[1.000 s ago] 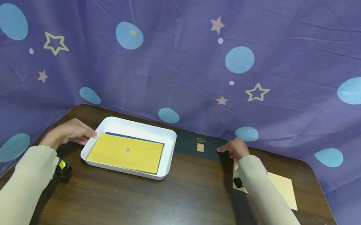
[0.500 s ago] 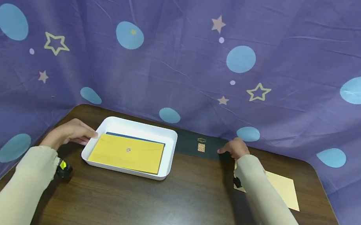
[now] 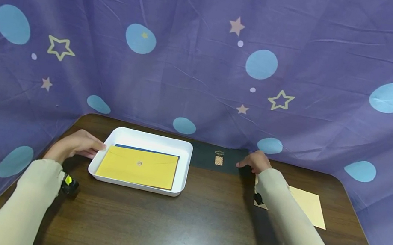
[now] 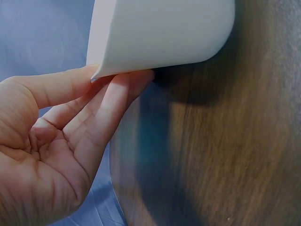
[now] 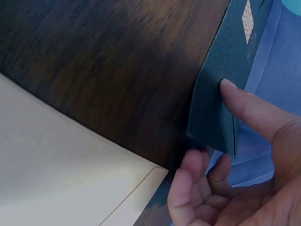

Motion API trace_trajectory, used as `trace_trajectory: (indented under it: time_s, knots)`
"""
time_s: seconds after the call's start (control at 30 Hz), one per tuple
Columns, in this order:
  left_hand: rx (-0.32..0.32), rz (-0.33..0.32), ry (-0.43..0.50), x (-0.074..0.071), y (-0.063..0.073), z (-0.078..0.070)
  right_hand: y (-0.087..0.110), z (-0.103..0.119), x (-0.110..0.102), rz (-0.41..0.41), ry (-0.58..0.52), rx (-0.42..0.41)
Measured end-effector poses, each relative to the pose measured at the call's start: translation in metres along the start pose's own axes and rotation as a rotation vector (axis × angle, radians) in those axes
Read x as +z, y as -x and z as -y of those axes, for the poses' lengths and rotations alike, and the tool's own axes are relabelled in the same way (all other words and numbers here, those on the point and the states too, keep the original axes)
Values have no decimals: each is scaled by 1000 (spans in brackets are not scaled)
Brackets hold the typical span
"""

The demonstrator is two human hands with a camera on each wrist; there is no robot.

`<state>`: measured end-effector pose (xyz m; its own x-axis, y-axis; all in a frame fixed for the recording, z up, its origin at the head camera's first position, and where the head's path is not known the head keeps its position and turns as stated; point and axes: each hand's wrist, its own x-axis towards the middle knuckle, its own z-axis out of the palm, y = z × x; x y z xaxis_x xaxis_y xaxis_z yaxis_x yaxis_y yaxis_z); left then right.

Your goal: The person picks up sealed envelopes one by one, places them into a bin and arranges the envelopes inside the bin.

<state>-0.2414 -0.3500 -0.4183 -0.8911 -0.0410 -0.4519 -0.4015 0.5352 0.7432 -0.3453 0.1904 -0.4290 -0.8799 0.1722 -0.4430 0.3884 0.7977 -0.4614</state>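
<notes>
At the left, my left hand (image 3: 77, 144) pinches the near-left rim of a white tray (image 3: 182, 172), thumb on the rim and fingers against the outer wall. Inside the tray lies a yellow envelope (image 3: 138, 169) with a small seal, over a blue piece (image 3: 149, 150) that shows only along its far edge. A dark green envelope (image 3: 202, 156) with gold print lies by the back edge, right of the tray. My right hand (image 3: 259, 162) holds its right end; in the right wrist view the thumb (image 5: 244, 101) presses on top and the other fingers curl below the slightly raised end.
A cream envelope (image 3: 307, 206) lies on the brown wooden table (image 3: 147, 227) at the right, partly under my right forearm. Behind the table hangs a purple curtain (image 3: 196, 75) with stars and blue ovals, close to the back edge.
</notes>
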Motion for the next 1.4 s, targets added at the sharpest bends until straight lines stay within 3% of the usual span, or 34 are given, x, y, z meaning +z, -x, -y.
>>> trace_trajectory:
  time_s: [0.2,0.47,0.73,1.0,1.4]
  knots:
    - [4,2,1,1,0,1,0,-1,2,4,-46,-5]
    - [5,8,7,1,-1,3,2,-9,2,55,-185,-32]
    - [5,6,8,1,-3,6,0,-23,-9,239,-330,-30]
    - [3,1,1,0,-2,4,-13,-44,-20,486,-389,-132]
    - [-28,-22,-36,-1,-2,0,-14,-61,-27,569,-540,-127]
